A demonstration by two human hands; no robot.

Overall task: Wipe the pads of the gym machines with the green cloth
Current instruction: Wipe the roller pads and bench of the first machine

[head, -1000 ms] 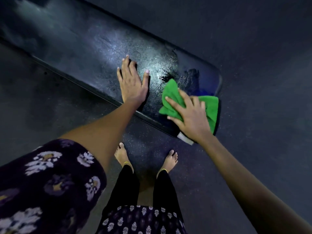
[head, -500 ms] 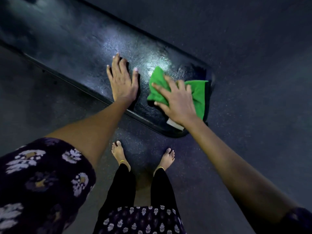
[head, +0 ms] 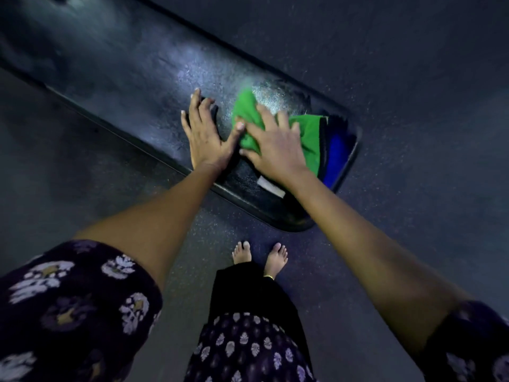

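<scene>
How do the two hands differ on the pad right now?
The left hand lies bare and flat on the black pad, fingers spread; the right hand presses down on the green cloth instead. The left hand sits further from the pad's rounded end, while the right hand is closer to it. The left thumb reaches over to the edge of the cloth. Both hands are palm down with straight fingers.

The long black padded bench [head: 132,78] has a vinyl-like covering with a fine grained texture; it is glossy and reflects light in a bright patch near the middle. The bright green cloth [head: 309,139] is soft, matt fabric with a white tag [head: 271,186] at one edge. The dark floor [head: 413,78] is matt, with a rough, speckled finish.
</scene>
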